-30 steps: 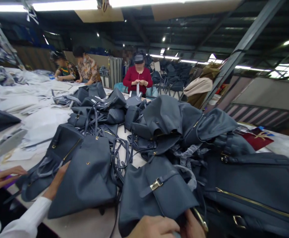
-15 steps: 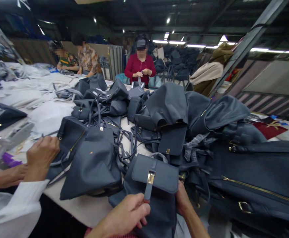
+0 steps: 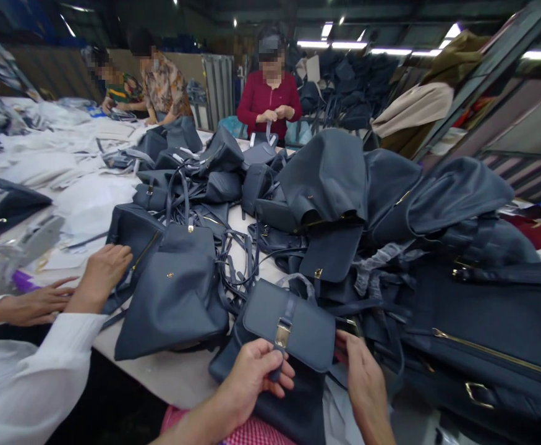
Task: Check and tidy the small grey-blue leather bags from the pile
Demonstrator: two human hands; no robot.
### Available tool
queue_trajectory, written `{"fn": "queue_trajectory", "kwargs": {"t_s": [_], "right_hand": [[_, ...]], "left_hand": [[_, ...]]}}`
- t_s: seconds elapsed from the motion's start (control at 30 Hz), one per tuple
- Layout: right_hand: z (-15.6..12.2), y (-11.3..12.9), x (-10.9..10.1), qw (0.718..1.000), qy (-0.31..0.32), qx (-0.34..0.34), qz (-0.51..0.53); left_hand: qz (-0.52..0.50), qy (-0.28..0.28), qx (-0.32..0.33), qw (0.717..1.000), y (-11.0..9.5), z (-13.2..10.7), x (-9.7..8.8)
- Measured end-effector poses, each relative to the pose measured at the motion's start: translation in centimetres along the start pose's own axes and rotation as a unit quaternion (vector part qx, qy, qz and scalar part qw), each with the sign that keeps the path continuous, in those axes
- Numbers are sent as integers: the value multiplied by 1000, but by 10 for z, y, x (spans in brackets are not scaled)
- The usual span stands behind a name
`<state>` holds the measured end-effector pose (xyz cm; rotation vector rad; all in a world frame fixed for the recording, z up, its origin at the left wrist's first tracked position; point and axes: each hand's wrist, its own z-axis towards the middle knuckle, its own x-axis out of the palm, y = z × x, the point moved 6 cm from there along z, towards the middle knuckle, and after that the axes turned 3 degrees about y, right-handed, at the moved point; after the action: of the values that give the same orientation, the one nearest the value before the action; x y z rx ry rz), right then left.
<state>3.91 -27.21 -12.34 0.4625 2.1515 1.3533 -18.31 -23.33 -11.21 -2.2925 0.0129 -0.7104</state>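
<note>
A dark blue-grey backpack [image 3: 298,330] with a flap and a gold buckle lies at the table's near edge in front of me. My left hand [image 3: 256,374] pinches the strap tab that hangs below the buckle. My right hand [image 3: 365,380] grips the bag's right side under the flap, fingers curled on it. A big heap of similar dark bags [image 3: 344,210] rises just behind and to the right.
At my left a co-worker in white sleeves rests a hand [image 3: 101,275] on another bag [image 3: 172,296]. Three people work at the table's far end. White papers [image 3: 80,204] cover the left side. A large zippered bag [image 3: 493,346] lies at the right.
The backpack has come nearer and now lies flap up. My left hand moved onto its strap tab and my right onto its side. The co-worker's hand shifted onto the neighbouring bag.
</note>
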Motion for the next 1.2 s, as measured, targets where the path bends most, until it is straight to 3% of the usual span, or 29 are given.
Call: {"fn": "queue_trajectory", "kwargs": {"t_s": [0.07, 0.13, 0.23, 0.3, 0.37, 0.43, 0.53, 0.6, 0.67, 0.83, 1.2], "right_hand": [[-20, -8, -3, 999, 13, 25, 28], [-41, -12, 15, 983, 105, 85, 126], [-69, -3, 57, 910, 249, 164, 288], [-75, 7, 74, 881, 267, 173, 351], [-73, 13, 79, 875, 244, 166, 384], [-71, 13, 80, 874, 228, 168, 396], [-72, 9, 78, 877, 201, 179, 397], [-74, 7, 77, 881, 183, 180, 398], [-77, 8, 76, 884, 178, 170, 397], [-81, 8, 78, 894, 192, 144, 379], [-86, -1, 83, 889, 205, 160, 377]], "left_hand": [[9, 7, -7, 1000, 2, -4, 1], [13, 15, -10, 1000, 5, -5, 3], [23, 19, -11, 1000, 7, -5, 5], [60, 30, -26, 997, 8, -7, 7], [171, 46, -40, 983, 6, -12, 7], [358, 25, 17, 933, -8, -20, 3], [587, -62, 203, 781, -43, -35, 6], [644, -78, 290, 703, -54, -41, 13], [658, -68, 334, 671, -57, -40, 21], [661, -62, 316, 678, -46, -24, 28], [735, -48, 279, 616, -30, -14, 23]]}}
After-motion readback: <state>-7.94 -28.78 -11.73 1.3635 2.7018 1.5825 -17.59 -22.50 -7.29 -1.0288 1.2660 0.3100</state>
